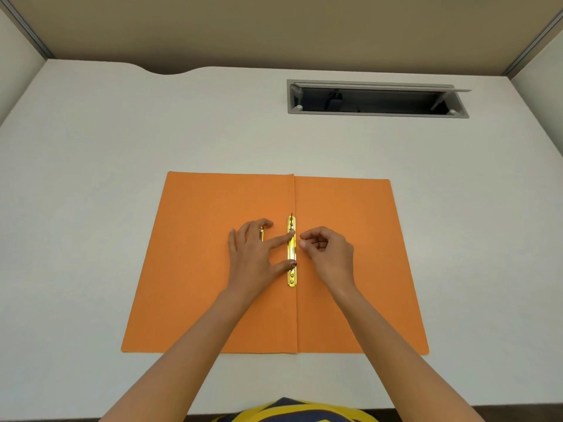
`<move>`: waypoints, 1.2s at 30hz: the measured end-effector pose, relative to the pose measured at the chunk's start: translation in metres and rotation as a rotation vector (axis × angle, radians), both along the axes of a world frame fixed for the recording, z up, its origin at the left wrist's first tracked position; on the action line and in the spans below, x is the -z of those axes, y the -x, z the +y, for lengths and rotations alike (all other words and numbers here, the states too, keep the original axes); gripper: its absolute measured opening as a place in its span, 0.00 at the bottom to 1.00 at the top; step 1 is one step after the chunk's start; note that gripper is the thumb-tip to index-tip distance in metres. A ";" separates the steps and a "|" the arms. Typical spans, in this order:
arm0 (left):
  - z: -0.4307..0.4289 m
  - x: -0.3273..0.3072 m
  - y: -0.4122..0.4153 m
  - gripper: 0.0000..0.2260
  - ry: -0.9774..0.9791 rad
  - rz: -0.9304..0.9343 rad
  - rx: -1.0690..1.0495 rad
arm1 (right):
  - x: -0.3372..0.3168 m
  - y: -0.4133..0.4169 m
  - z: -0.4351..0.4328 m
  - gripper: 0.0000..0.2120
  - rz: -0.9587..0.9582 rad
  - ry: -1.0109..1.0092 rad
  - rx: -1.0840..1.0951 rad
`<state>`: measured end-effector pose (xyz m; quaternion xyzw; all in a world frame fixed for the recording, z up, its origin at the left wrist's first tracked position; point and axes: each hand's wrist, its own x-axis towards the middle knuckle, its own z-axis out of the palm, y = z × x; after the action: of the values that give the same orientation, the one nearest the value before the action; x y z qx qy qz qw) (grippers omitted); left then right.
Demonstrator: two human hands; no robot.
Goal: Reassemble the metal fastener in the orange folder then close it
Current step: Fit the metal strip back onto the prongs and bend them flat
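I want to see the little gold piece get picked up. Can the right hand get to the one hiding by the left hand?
Probably not easily. The small gold piece lies under the left hand, which covers most of it, and the right hand sits across the gold bar.

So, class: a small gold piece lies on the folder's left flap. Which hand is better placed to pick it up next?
Left. The left hand already lies over the small gold piece, though its fingers pin the fastener bar. The right hand sits across the fold.
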<state>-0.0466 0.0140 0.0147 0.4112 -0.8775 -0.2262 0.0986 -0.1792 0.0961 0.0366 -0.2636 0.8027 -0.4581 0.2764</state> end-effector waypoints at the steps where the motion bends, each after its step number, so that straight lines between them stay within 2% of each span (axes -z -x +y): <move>1: 0.000 -0.001 0.000 0.25 0.003 -0.001 -0.003 | 0.000 0.000 -0.003 0.05 0.009 0.014 -0.005; 9: 0.001 0.003 0.000 0.21 0.017 0.014 -0.021 | 0.003 0.002 -0.026 0.09 0.117 0.065 -0.132; 14: 0.002 0.007 -0.001 0.22 -0.002 0.044 -0.029 | 0.005 0.007 -0.033 0.04 0.267 0.063 -0.208; 20: 0.001 0.009 -0.002 0.24 -0.015 0.051 -0.027 | 0.008 0.020 -0.034 0.03 0.377 0.045 -0.259; 27: 0.003 0.009 -0.002 0.24 -0.033 0.059 -0.027 | 0.007 0.027 -0.033 0.01 0.254 0.058 -0.276; 36: 0.004 0.014 -0.004 0.24 -0.016 0.060 -0.021 | 0.009 0.032 -0.046 0.02 0.282 0.053 -0.320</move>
<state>-0.0430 0.0180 0.0009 0.4141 -0.8681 -0.2442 0.1238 -0.2115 0.0499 0.0281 -0.4565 0.7688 -0.3880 0.2237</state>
